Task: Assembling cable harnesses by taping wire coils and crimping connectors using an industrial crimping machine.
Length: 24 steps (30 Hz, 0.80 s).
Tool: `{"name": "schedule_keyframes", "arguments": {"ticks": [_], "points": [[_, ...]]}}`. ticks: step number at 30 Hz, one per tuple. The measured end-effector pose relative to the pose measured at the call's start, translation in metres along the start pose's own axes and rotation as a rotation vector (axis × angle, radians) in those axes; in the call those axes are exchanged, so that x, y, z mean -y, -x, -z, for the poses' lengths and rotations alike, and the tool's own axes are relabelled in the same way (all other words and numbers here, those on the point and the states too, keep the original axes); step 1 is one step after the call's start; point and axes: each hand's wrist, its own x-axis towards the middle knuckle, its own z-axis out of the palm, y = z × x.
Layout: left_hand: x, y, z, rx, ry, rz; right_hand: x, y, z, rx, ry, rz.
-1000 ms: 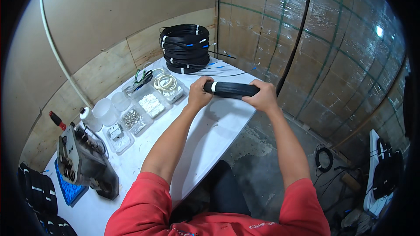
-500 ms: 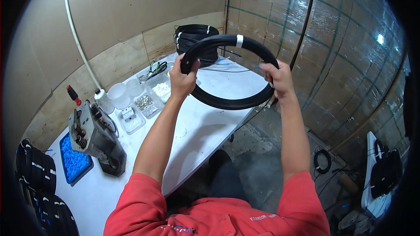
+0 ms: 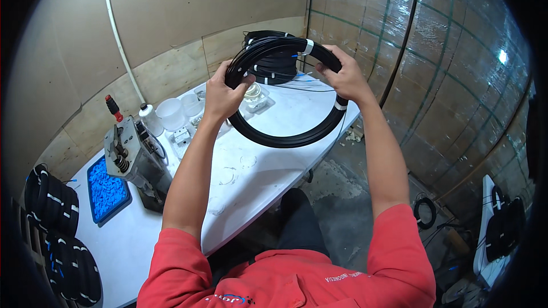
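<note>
A coil of black cable (image 3: pixel 283 138), bound with white bands, is held up above the white table (image 3: pixel 242 179). My left hand (image 3: pixel 225 92) is closed round its left side, thumb on the inner edge. On the upper right side, my right hand (image 3: pixel 343 73) grips the same coil, fingers over the outside. A blue-tipped cable end shows inside the ring near the top. Behind it, a stack of black cable coils (image 3: pixel 274 75) stands at the table's far corner, partly hidden by the held coil.
At the left are a metal hand press (image 3: pixel 137 159), a tray of small blue parts (image 3: pixel 107 189), a white bottle (image 3: pixel 150 118) and clear tubs (image 3: pixel 170 114). More black coils (image 3: pixel 54 205) stack at the left edge. Wrapped cartons (image 3: pixel 377 34) rise at the right; a small coil (image 3: pixel 425 213) lies on the floor.
The coil has tilted and turned, bringing a second white band into sight at its right. My right hand has moved up and left along the ring. The whole view has shifted slightly.
</note>
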Motion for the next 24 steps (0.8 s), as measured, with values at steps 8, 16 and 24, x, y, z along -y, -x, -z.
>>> {"name": "schedule_keyframes", "arguments": {"ticks": [8, 16, 24], "points": [[-0.013, 0.005, 0.029, 0.061, -0.003, -0.002, -0.001, -0.008, -0.008, 0.135, -0.043, -0.019], [0.001, 0.0, 0.046, 0.265, 0.15, 0.063, 0.002, -0.011, -0.012, 0.14, -0.036, -0.006], [-0.053, -0.02, 0.022, 0.18, -0.302, -0.309, 0.021, -0.019, -0.021, 0.282, 0.001, -0.022]]}}
